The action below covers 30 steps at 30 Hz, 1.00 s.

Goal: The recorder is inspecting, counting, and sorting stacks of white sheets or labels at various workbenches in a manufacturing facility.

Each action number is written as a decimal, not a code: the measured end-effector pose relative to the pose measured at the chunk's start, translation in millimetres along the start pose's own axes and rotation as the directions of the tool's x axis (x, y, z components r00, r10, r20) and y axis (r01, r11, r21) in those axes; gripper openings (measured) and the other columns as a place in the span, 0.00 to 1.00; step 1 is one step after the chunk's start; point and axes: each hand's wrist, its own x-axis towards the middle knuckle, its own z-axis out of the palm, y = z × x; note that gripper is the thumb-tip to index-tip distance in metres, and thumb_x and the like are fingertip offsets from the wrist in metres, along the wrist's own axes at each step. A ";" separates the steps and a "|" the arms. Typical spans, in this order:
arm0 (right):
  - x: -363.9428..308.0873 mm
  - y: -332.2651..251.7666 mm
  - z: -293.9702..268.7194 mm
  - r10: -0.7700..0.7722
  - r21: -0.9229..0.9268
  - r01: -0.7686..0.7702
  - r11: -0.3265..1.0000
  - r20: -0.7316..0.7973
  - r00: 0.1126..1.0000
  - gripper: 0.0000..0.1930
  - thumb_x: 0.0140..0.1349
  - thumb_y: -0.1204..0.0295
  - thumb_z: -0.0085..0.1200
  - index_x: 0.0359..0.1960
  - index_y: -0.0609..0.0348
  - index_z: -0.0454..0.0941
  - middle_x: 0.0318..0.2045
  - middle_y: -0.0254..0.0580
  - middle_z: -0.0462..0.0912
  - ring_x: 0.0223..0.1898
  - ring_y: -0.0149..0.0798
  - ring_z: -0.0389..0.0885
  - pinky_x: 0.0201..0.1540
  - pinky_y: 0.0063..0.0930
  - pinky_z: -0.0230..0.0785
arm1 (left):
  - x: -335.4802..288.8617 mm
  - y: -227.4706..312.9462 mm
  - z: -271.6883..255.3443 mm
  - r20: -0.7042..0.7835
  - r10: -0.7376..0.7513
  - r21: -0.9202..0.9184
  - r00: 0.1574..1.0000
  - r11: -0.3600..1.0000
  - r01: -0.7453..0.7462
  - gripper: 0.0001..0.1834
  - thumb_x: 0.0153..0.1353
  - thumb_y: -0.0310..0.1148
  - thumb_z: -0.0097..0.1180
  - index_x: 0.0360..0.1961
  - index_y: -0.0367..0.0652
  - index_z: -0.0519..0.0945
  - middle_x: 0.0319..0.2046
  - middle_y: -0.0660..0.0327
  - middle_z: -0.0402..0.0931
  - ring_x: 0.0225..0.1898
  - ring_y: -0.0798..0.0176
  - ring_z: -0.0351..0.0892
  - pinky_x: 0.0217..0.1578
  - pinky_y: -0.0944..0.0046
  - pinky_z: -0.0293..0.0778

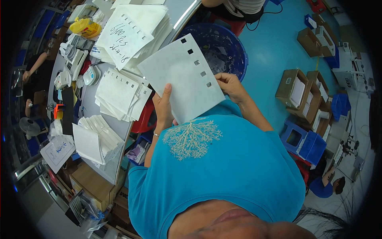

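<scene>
A white square sheet [181, 77] with a row of small square holes along its right edge is held up in front of my chest. Whether it is one layer or several cannot be seen. My left hand [163, 106] grips its lower left side, thumb on top and fingers underneath. At the sheet's right edge, beside the holes, my right hand [232, 88] is closed with thumb and forefinger together. What those fingers pinch is too small or hidden to make out. A large round blue tub [234, 49] stands on the floor just beyond the sheet and holds pale scraps.
On the grey table [115, 131] at left lie stacks of similar white sheets [121, 93], a handwritten top sheet [127, 36], folded white papers [99, 137] and a yellow bottle [85, 28]. Cardboard boxes [292, 89] and blue bins [312, 147] stand at right. Other people sit nearby.
</scene>
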 end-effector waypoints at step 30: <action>23.1 -31.2 12.7 0.259 -0.266 -0.179 0.947 0.305 0.916 0.16 0.64 0.60 0.53 0.39 0.63 0.81 0.26 0.35 0.80 0.24 0.26 0.75 0.26 0.19 0.66 | 20.1 -5.3 -26.7 -0.164 0.063 -0.153 0.985 0.984 -0.088 0.25 0.66 0.35 0.53 0.58 0.32 0.65 0.52 0.53 0.72 0.50 0.58 0.74 0.51 0.60 0.71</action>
